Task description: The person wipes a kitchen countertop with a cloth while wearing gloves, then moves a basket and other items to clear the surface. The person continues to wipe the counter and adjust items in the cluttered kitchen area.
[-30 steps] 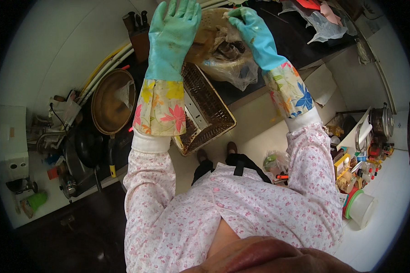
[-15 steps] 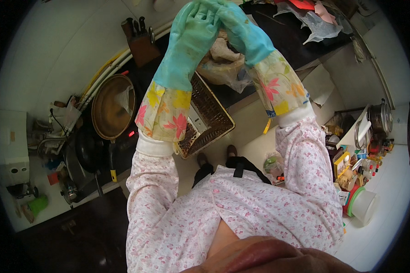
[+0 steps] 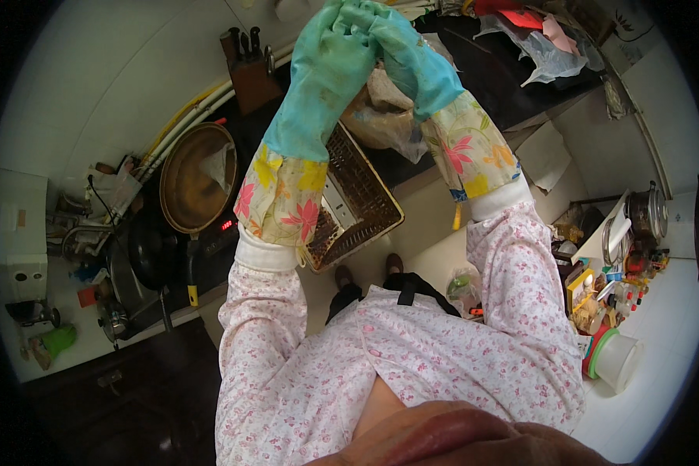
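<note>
Teal rubber gloves with flowered cuffs cover both of my hands, raised together at the top of the view. The fingers of my left hand (image 3: 332, 66) are bent and meet those of my right hand (image 3: 415, 66). Whatever they grip, if anything, is hidden behind the gloves. Below and between them sits a clear plastic bag (image 3: 400, 133) with a pale, rough lump (image 3: 387, 91) showing at its top. A brown slatted basket with a light rim (image 3: 380, 231) lies beneath my left cuff, partly covered by it.
To the left, a brown-coated pan (image 3: 188, 190) lies on the dark counter near a knife block (image 3: 255, 85). Crumpled plastic bags (image 3: 547, 58) lie at the far right of the counter. Jars, a lidded pot (image 3: 646, 213) and a white tub (image 3: 620, 361) stand at the right.
The whole view has shifted slightly. My hands stay together at the top, with only small movement of the fingers.
</note>
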### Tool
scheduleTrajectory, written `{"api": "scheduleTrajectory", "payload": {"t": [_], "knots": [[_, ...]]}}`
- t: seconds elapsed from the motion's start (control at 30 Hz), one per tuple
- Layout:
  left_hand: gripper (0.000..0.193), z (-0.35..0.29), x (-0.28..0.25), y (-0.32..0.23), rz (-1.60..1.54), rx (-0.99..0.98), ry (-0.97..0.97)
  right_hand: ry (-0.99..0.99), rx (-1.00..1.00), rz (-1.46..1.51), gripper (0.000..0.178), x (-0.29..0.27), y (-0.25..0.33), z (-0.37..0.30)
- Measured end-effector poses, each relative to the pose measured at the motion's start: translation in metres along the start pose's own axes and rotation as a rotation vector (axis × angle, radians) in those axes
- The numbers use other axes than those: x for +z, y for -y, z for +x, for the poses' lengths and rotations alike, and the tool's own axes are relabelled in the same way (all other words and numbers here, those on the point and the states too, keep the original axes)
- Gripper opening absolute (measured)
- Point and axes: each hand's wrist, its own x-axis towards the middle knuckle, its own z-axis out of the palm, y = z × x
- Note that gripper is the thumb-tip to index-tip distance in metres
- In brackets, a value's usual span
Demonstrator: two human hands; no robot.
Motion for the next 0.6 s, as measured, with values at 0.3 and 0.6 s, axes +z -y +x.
{"api": "scheduleTrajectory", "payload": {"t": [0.3, 0.6], "knots": [[0.039, -0.004, 0.000, 0.050, -2.354, -0.995, 0.095, -0.286, 0.145, -0.096, 0.008, -0.007, -0.028, 0.013], [0.042, -0.001, -0.014, 0.074, -2.761, -0.599, -0.555, 0.056, 0.343, -0.592, 0.035, 0.026, 0.007, -0.052]]}}
